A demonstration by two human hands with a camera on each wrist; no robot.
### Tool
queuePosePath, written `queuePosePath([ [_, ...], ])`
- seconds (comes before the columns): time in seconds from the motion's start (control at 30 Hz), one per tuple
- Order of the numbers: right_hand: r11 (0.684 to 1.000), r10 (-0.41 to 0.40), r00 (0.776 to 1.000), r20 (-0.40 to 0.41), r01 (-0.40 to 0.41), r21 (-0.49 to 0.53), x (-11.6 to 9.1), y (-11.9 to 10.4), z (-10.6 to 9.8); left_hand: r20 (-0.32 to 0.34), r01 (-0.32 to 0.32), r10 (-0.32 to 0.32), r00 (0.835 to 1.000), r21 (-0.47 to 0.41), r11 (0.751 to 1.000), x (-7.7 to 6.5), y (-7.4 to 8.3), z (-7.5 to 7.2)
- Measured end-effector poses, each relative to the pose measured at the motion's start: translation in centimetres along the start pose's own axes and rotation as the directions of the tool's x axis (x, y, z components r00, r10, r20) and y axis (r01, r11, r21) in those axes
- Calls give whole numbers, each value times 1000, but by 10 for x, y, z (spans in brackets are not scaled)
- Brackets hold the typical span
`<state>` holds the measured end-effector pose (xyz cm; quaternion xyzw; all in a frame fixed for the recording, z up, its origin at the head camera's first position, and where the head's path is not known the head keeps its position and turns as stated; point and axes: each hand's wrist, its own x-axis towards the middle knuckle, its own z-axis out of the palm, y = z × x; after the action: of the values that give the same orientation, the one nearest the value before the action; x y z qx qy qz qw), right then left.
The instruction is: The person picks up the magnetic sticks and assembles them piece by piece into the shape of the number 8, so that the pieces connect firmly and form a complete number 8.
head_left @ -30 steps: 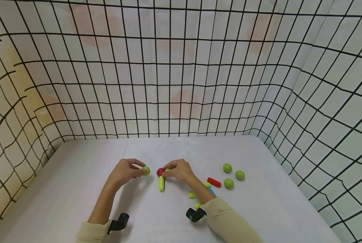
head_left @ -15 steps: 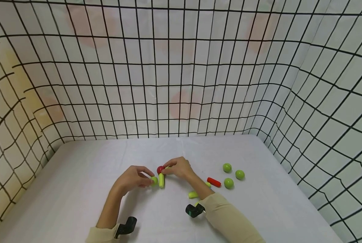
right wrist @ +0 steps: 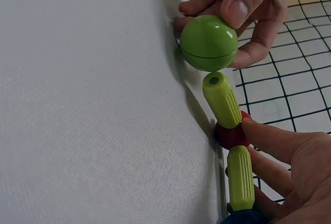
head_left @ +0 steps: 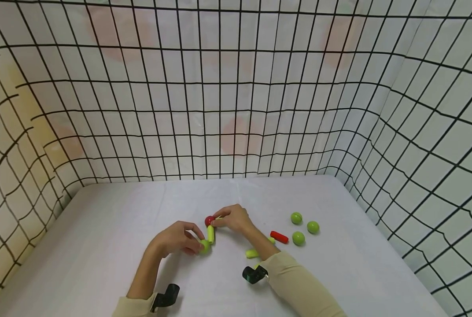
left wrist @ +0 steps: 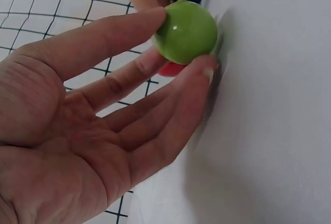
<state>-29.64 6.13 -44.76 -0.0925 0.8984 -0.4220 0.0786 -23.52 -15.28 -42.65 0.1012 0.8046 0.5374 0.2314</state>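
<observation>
The place looked like a purpose-built booth, as in a test lab. Black grid netting (head_left: 220, 51) stood before pale walls (head_left: 229, 96) around a white-covered table (head_left: 212, 281), and small black devices (head_left: 255, 274) sat at both sleeve cuffs (head_left: 275, 267).

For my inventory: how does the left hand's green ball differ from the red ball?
The left hand pinches the green ball; the red ball sits between two yellow-green rods. In the head view, the green ball appears lower than the red one. Both are round.
</observation>
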Motion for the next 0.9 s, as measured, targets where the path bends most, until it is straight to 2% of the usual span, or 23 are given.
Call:
queuePosePath([
  [0.17, 1000, 3, 1000, -1, -3, 1, 0, -1, 1, 17, 17, -17, 1000, -11, 1000, -1, 1, 2],
  [0.47, 1000, 11, 1000, -9, -11, -2, 0, 3, 1, -9, -3, 3, 1000, 49, 999, 2, 2, 8],
  [0.9, 1000, 1, 1000, 5, -1, 5, 1, 4, 0, -36, 21, -19, 999, 64, 998, 4, 3, 12],
])
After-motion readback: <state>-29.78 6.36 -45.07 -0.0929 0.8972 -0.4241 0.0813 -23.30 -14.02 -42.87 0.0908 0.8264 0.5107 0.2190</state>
